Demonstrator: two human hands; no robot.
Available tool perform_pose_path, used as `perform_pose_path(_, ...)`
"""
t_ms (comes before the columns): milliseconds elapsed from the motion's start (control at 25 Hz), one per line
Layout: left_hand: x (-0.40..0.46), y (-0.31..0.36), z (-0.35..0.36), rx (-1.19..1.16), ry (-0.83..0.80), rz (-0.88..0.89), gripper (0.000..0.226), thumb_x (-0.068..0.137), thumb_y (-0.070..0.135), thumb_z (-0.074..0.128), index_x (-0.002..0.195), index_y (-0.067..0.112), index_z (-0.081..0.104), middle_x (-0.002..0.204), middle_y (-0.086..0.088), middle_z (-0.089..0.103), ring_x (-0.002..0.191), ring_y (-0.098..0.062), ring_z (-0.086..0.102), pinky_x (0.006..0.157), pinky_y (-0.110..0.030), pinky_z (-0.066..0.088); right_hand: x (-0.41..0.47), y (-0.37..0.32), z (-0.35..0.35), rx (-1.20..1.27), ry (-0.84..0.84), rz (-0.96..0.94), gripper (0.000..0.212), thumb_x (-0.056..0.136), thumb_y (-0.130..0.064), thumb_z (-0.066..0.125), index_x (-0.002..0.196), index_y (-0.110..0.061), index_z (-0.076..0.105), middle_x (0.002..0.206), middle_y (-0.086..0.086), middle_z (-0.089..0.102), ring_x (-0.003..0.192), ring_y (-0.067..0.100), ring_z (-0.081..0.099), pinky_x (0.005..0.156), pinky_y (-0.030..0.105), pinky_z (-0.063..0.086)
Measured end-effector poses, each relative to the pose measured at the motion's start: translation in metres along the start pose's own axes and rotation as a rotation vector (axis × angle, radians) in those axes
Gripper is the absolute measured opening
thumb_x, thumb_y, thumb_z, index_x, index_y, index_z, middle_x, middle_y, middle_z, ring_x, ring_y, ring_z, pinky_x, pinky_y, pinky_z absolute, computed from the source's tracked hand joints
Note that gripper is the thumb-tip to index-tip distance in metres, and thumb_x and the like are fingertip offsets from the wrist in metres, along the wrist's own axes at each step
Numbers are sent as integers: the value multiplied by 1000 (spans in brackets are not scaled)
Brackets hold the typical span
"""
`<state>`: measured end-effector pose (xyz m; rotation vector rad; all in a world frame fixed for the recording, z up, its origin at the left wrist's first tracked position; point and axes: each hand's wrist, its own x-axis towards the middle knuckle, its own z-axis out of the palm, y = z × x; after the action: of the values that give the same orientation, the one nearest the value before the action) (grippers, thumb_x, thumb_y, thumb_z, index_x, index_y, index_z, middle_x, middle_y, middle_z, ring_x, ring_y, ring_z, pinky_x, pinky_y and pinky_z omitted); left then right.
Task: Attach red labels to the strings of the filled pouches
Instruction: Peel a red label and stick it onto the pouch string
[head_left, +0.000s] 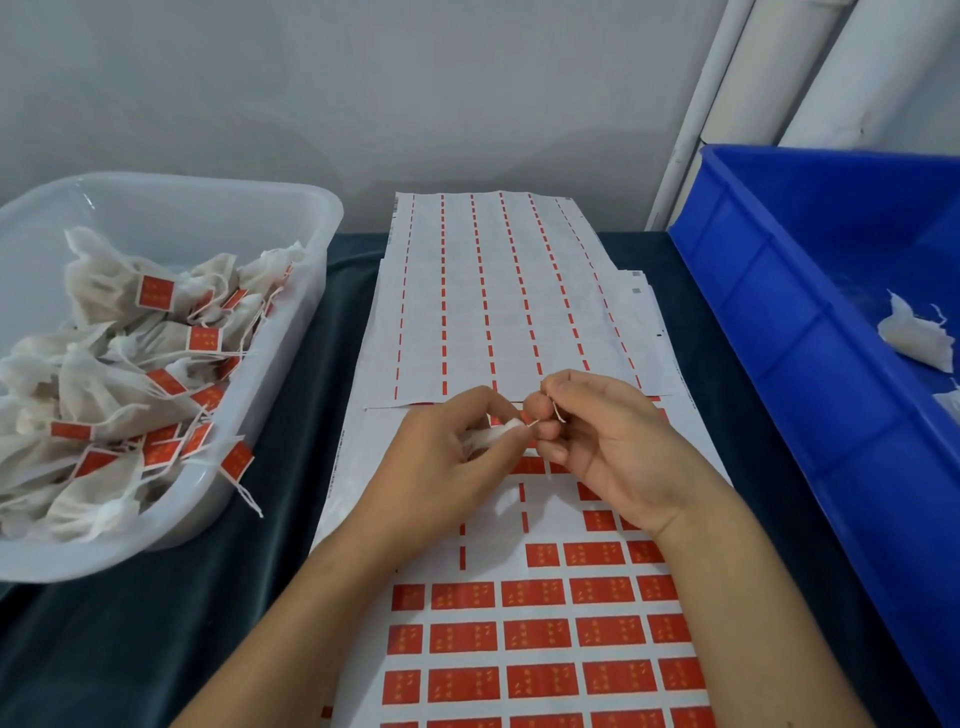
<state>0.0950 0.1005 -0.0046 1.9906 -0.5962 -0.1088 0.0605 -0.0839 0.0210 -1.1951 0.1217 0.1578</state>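
we had the left hand (441, 441) curled round a pouch (493, 434) over the label sheet (535, 639) | right hand (587, 431) pinching its string (558, 413) taut, probably so a label sticks easily

dark cloth (156, 649), grey wall (363, 78), white pipes (810, 67)

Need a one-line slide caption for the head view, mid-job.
Left hand grips a pouch while right hand pinches its string above the label sheet.
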Motion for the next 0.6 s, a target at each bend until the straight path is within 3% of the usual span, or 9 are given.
perform_pose_path(280, 0, -1, -1, 24, -12, -34, 17, 95, 61, 60, 98, 44, 64, 72, 15, 68, 60, -6, 60, 54, -15, 47, -5, -7, -6, 11, 26, 33, 26, 109, -9, 45, 85, -6, 56, 77, 6, 56, 67, 13, 51, 59, 24, 50)
perform_pose_path(440, -1, 1, -2, 20, -5, -51, 19, 92, 64, 60, 103, 48, 63, 87, 21, 72, 80, -9, 71, 68, -24, 59, -6, -8, -8, 29, 23, 37, 25, 109, -10, 46, 87, -7, 58, 78, 6, 57, 70, 14, 52, 61, 25, 51)
perform_pose_path(600, -3, 5, -4, -23, 14, -11, 23, 94, 62, 59, 110, 47, 67, 96, 24, 74, 88, -6, 74, 76, -31, 62, -7, -8, -7, -58, 12, -46, 26, 109, -13, 48, 89, -5, 63, 83, 8, 61, 71, 15, 53, 62, 25, 51)
